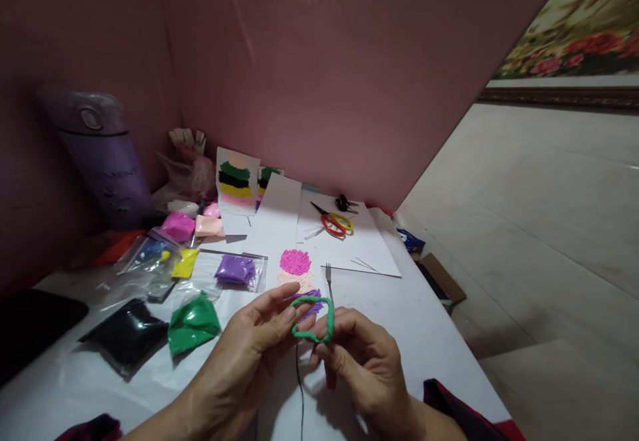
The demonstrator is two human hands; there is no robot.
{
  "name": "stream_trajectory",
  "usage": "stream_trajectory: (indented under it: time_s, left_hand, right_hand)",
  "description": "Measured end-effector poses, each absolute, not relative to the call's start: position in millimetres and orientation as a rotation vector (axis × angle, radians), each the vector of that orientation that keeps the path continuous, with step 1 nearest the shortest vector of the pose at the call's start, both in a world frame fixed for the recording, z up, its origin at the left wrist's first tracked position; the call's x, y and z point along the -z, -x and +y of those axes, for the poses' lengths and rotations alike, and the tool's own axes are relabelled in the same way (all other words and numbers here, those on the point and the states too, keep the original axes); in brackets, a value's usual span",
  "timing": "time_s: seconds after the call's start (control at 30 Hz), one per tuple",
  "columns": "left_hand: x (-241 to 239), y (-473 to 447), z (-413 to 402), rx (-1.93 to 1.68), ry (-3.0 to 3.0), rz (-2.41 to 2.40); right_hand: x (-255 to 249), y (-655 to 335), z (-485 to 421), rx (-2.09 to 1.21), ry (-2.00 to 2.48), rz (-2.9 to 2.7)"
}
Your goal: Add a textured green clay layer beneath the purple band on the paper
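Panelling (319, 82), flat and dusky pink, stands upright at the back of my view. Below it I see the smooth white desk (424, 368), and toward its rear a thin, straight-edged white sheet (377, 241). At far left I have a tall, rounded purple bottle (104, 168) with a dark line beneath its lid. The left hand (252, 338) and right hand (372, 361) are over the front of the desk, fingers bent, each thumb drawn in close to its fingertips in a light pinch. Near the panelling I pick out a pale card (235, 185) covered in rough, wavy-edged colour bands. Left of the hands, a glossy black pouch (130, 334) lies beside a crinkled, shiny green packet (194, 324). On the white sheet I make out red-and-yellow-handled scissors (333, 223) with dark, pointed blades. Nearer me is a rounded, bright pink patch (295, 262), coarse and ridged, and to its right a slim metal fork (328, 273). Between both hands, above the desk, is a squarish loop of soft-looking, twisted green strand (330, 321): the left hand pinches its left side, the right its lower right corner.
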State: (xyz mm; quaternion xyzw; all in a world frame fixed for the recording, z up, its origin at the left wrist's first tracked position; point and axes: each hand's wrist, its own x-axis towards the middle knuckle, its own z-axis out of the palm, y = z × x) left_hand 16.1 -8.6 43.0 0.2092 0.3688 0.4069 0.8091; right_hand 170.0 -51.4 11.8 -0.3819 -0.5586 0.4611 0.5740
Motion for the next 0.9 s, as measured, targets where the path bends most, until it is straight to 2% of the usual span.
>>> stream_trajectory:
  time_s: [0.9]
  left_hand:
    - [-14, -16, -6, -0.77, -0.708, 0.822]
  right_hand:
    - [-10, -173, -53, -1.032, 0.833, -1.307]
